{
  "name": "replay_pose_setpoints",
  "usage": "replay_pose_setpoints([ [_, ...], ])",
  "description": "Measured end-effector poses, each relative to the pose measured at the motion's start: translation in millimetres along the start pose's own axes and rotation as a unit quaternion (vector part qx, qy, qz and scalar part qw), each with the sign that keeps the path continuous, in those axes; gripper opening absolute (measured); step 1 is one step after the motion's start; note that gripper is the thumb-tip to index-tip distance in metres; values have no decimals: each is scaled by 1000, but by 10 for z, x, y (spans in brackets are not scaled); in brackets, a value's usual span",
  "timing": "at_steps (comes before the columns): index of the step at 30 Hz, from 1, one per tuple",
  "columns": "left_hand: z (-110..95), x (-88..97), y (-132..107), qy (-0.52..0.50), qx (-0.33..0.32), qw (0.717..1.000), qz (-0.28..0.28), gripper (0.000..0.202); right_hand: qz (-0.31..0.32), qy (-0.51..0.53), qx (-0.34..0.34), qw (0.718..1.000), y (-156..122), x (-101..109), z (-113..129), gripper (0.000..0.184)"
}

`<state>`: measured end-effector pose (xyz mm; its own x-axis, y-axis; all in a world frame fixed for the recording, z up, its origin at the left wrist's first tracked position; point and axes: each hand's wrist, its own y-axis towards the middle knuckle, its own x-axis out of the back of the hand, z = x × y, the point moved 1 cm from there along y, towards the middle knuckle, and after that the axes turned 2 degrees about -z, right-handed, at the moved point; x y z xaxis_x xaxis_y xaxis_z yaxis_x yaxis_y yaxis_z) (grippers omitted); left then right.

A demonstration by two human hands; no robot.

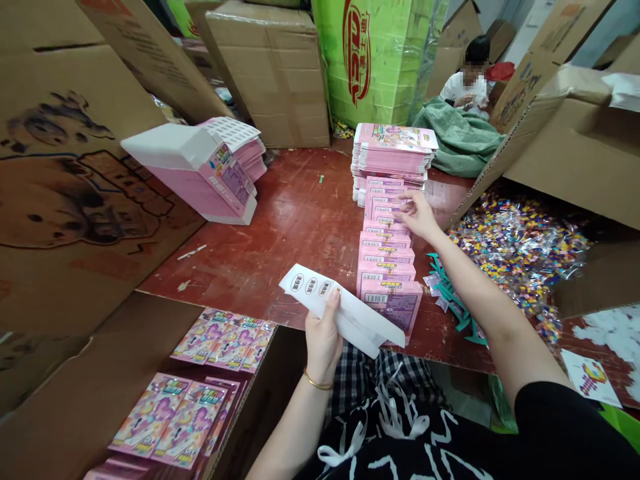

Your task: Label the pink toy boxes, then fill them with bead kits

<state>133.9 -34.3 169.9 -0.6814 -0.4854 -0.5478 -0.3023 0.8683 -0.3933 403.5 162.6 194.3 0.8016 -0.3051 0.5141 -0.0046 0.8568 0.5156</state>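
The left hand (323, 337) holds white label sheets (357, 320) firmly, thumb laid flat on top and the fingers curled underneath. Its forearm rises from the near edge of the table (280, 207), a gold bracelet (317, 382) at the wrist, and the sheets slant over that edge with oval printed labels at their upper left end.

The right arm stretches farther, across the table's right part, its elbow slightly bent. The right hand (420, 215) reaches in from the right with thumb and forefinger parted by a narrow gap, at the row of pink boxes (393, 303). Whether the fingertips pinch anything, I cannot tell. The boxes stand one behind another, from the near edge toward the far edge.

Just behind the row is a stack of flat pink cartons (393, 160). Teal plastic pieces (453, 300) lie right of the row, toward the near edge; beyond them, an open cardboard box holds clear bags of coloured bits (520, 240). At the table's left edge, a larger pink carton (200, 180) lies tilted. Below the near edge, left, more pink packs (195, 420) lie in another cardboard box.
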Motion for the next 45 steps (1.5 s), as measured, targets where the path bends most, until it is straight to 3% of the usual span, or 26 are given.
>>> replay_pose_setpoints([
  [2, 3, 2, 12, 0, 1, 1000, 0, 40, -4, -45, -13, 999, 96, 61, -68, 10],
  [4, 7, -3, 18, -1, 3, 1000, 0, 40, 31, -85, -33, 995, 177, 89, -122, 5],
  [8, 19, -20, 19, -4, 7, 1000, 3, 41, 97, -112, -57, 987, 236, 67, -164, 7],
  [13, 36, -37, 18, 2, 12, 1000, -1, 41, 101, -120, -54, 986, 210, -21, -235, 7],
  [15, 36, -45, 13, 2, 13, 1000, -1, 41, 93, -125, -49, 987, 220, -31, -286, 16],
  [17, 30, -57, 3, -2, 14, 1000, 3, 40, 72, -110, -54, 990, 224, -1, -282, 39],
  [19, 24, -73, -22, -7, 14, 1000, 6, 40, 22, -73, -64, 995, 169, 63, -143, 62],
  [20, 24, -84, -43, -10, 13, 1000, 7, 39, -16, -50, -64, 997, 98, 99, -7, 64],
  [23, 47, -130, -148, -11, 16, 1000, 11, 40, -106, 20, -39, 993, -341, 163, 629, 23],
  [24, 63, -149, -193, -12, 20, 1000, 18, 40, -79, 42, -31, 996, -545, 155, 872, 20],
  [26, 100, -184, -276, -13, 25, 999, 42, 40, 71, 87, -19, 993, -964, 100, 1306, 29],
  [28, 124, -201, -328, -11, 22, 997, 72, 39, 181, 115, -20, 977, -1308, 40, 1585, 29],
  [31, 100, -187, -307, 27, 12, 992, 123, 38, 218, 117, -30, 968, -1555, -1, 1681, 32],
  [36, -59, -164, -155, 114, -75, 980, 147, 30, 218, 109, -45, 969, -1555, 58, 1606, 30],
  [40, -74, -194, -155, 118, -148, 969, 161, 24, 143, 160, -99, 972, -1589, 54, 1648, 25],
  [45, 13, -200, -199, 89, -148, 978, 119, 26, 70, 180, -91, 977, -1674, -34, 1676, 14],
])
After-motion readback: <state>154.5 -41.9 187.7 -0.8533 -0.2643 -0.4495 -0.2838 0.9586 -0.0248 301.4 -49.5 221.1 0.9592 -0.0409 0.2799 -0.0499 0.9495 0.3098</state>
